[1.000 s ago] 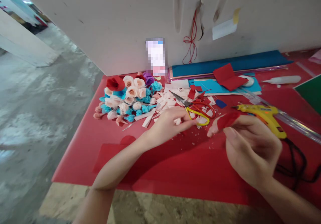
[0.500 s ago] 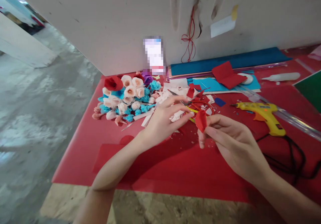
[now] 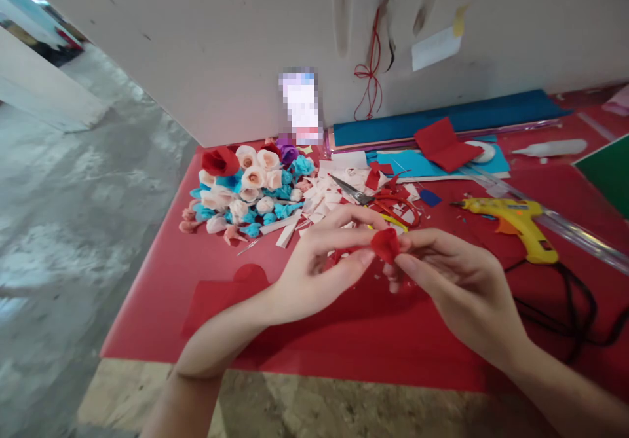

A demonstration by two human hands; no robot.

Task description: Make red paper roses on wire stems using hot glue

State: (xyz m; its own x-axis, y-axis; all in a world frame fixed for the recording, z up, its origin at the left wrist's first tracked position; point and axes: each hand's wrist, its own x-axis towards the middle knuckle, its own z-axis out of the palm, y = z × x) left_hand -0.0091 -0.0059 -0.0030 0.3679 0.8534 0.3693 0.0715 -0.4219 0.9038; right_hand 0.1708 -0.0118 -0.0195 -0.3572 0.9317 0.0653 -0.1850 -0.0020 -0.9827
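Observation:
A small red paper flower [image 3: 386,246] is held up over the red tabletop, its petal cupped. My right hand [image 3: 455,281] pinches its right side between thumb and fingers. From the left, my left hand [image 3: 327,264] has its index finger and thumb closed against the petal's edge. Just behind the fingers lie scissors with red handles [image 3: 415,207], blades pointing left, and a yellow-handled tool [image 3: 393,220], partly hidden by my left hand. Cut red paper [image 3: 221,297] rests on the table near my left forearm.
Finished paper flowers [image 3: 246,189] are heaped at the back left beside white paper scraps [image 3: 319,192]. A yellow glue gun [image 3: 521,219] with a black cord lies at right. Blue paper [image 3: 452,116] and a white bottle [image 3: 553,148] lie along the back. A phone [image 3: 301,104] leans on the wall.
My left hand has moved down and closed its fingers on the flower's left side. The flower has shifted slightly left and down, and the scissors' blades have come into view.

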